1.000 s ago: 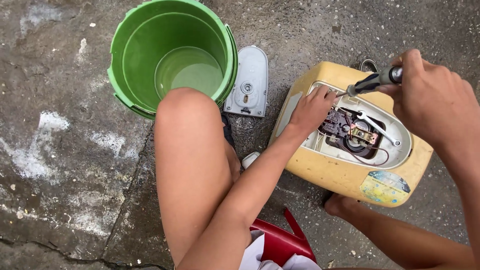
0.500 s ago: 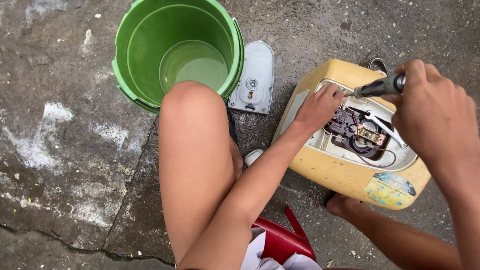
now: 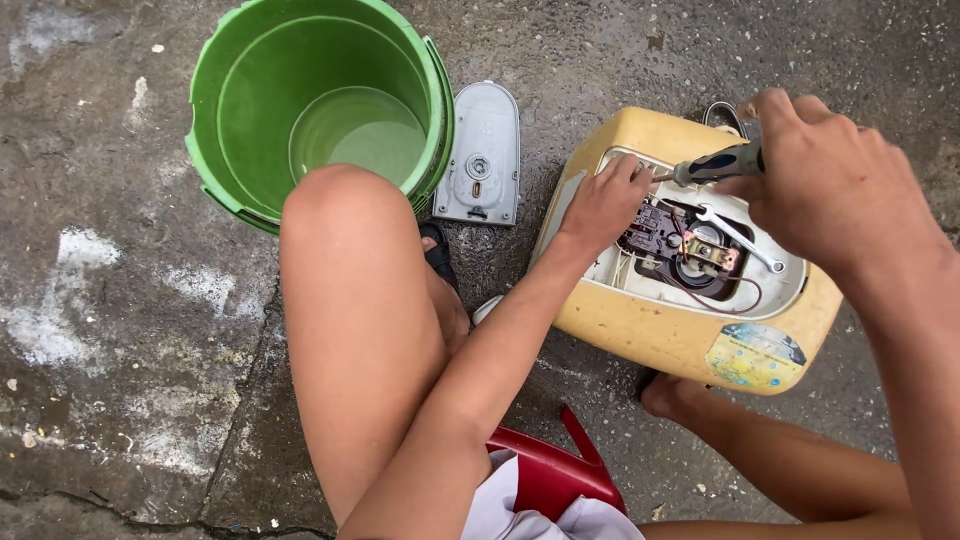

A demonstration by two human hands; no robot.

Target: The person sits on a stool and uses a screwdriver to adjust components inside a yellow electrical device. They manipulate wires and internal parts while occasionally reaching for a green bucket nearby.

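Standing on wet concrete beside a green bucket (image 3: pixel 320 110), a yellow appliance (image 3: pixel 690 330) is laid open. Its exposed wiring is touched by the left hand (image 3: pixel 605 205), arm outstretched, fingers bent downward. A screwdriver (image 3: pixel 715 165) is clenched in the right hand (image 3: pixel 835 190), held above the cavity.

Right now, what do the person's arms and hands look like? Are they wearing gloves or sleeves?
No gloves and no sleeves. Both forearms are bare as far up as the picture shows. The left hand and the right hand are bare too, with no rings, watch or bracelet that I can see. The arms look slim, and the fingernails look short and plain.
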